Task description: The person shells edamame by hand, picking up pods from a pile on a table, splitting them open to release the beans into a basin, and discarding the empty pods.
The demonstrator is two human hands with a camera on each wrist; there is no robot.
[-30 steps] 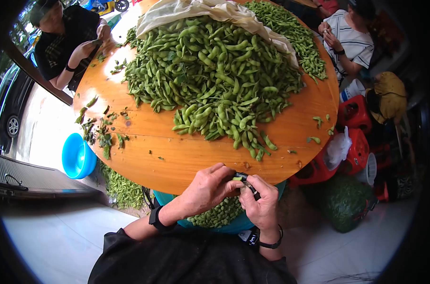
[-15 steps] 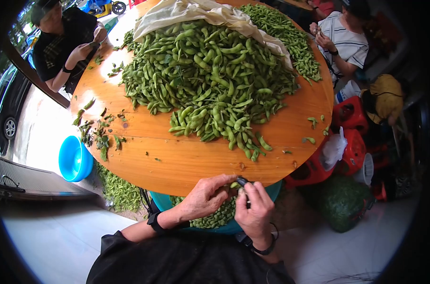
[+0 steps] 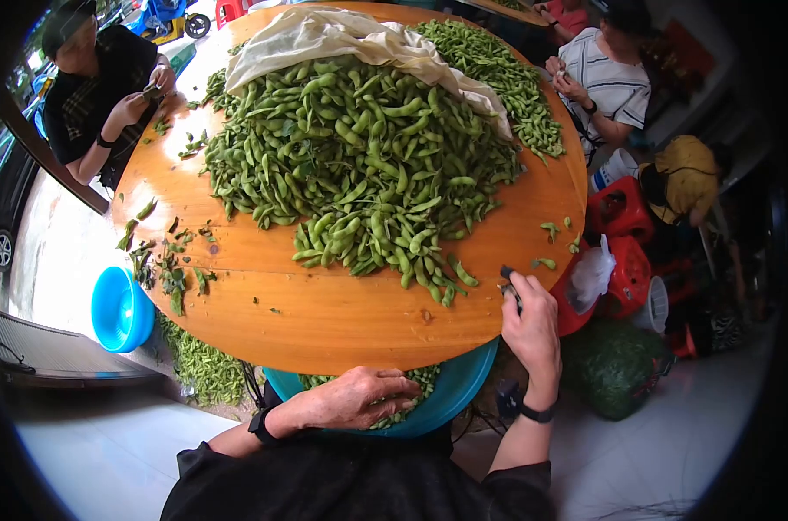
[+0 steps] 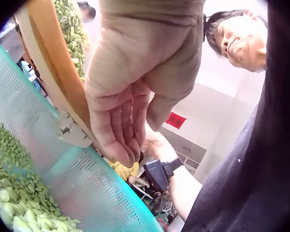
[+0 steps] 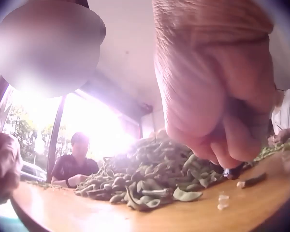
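My left hand [image 3: 355,398] hovers low over the teal basin [image 3: 470,375], fingers loosely bent and nothing in them. Shelled green beans [image 4: 19,174] fill the basin's bottom in the left wrist view, beside its perforated wall [image 4: 99,186]. At the table's right front edge, my right hand [image 3: 533,328] grips a small dark tool [image 3: 507,273], whose kind I cannot tell. Its curled fingers point down toward the wood in the right wrist view. A big heap of green soybean pods [image 3: 350,165] covers the table's middle, partly under a cream cloth [image 3: 342,33].
The round wooden table [image 3: 350,326] carries leaf scraps [image 3: 172,269] at left and a few stray pods [image 3: 546,263] at right. Red stools [image 3: 626,276] and a green sack [image 3: 615,369] stand right; a blue basin [image 3: 120,311] stands left. Two people sit across, hands busy.
My hands were together on a pod and the dark tool over the basin. They have parted: the right moved right to the table edge with the tool, the left sank toward the basin.
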